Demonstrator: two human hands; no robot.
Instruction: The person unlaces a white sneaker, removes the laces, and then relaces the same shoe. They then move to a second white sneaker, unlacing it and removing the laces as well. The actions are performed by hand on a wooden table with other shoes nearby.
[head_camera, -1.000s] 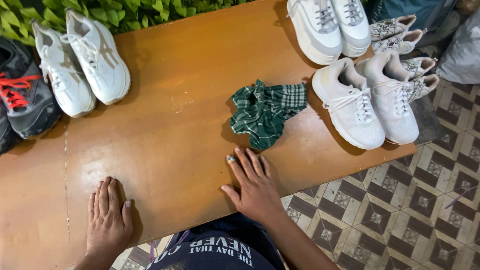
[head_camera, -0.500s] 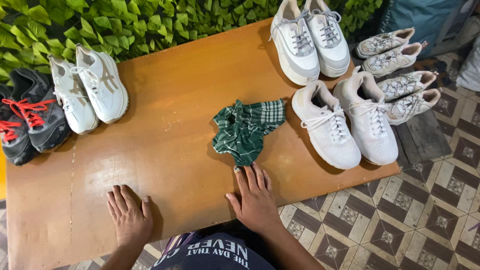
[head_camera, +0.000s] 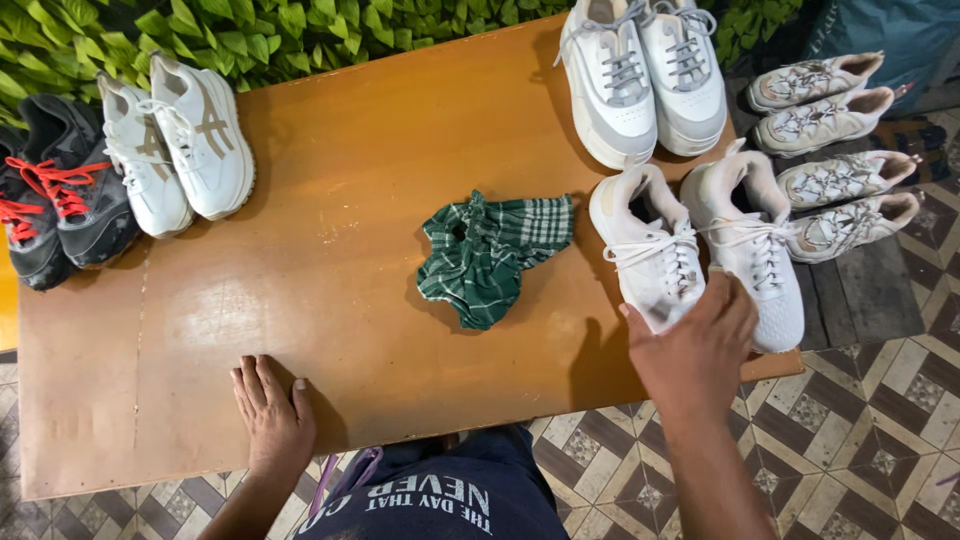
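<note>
Listing from the left: a black pair of trainers with red laces (head_camera: 55, 205) at the far-left edge of the wooden counter (head_camera: 330, 300), toes hanging towards the near side; just beside them a white pair with tan stripes (head_camera: 180, 145), both pairs lying against a green leafy backdrop (head_camera: 250, 35). Left hand (head_camera: 272, 415) flat on the near edge of the counter, fingers spread, holding nothing. Crumpled green checked cloth (head_camera: 495, 255) mid-counter, well apart from both hands. White-and-grey chunky pair (head_camera: 645, 75) at the far right. White laced pair (head_camera: 700, 250) at the near-right edge; right hand (head_camera: 695, 345) laid over the toe of the left shoe of this pair, fingers curved around it, thumb on its left side. Two cream patterned pairs (head_camera: 835, 150) off the counter at the right, on a dark mat over patterned floor tiles (head_camera: 860, 440)
</note>
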